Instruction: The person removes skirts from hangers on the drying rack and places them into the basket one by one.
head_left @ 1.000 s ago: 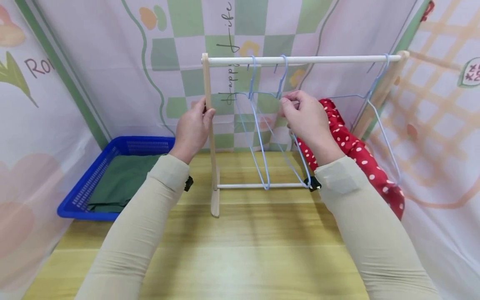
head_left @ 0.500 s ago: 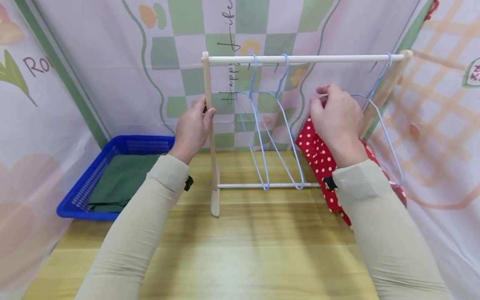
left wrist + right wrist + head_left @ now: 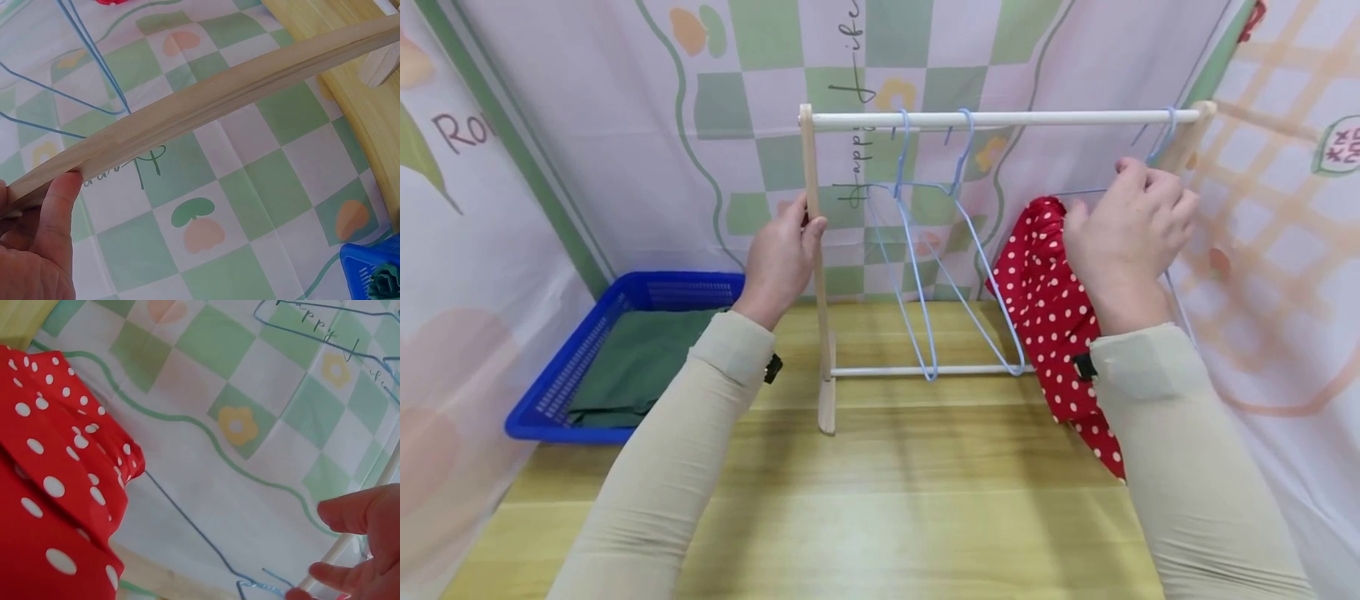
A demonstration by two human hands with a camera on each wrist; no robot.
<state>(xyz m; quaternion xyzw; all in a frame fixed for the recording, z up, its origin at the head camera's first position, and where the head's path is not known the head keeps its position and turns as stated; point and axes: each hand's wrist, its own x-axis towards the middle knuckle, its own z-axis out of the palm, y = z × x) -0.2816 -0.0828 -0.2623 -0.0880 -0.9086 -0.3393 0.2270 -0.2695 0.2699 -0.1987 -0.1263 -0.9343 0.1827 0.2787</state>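
Left hand [image 3: 778,262] grips left rack post [image 3: 822,292]; right hand [image 3: 1131,233], fingers parted, partly hides rightmost hanger [image 3: 1163,143]; blue basket [image 3: 567,434] at left.

A red, white-dotted garment [image 3: 1051,308] hangs on a blue hanger [image 3: 1167,143] on the upright rack [image 3: 1037,118].

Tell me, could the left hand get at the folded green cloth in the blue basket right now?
Probably yes, once it lets go: the left hand grips the rack's wooden upright. The blue plastic basket is open-topped and nearby, and nothing seems to lie over the folded green cloth.
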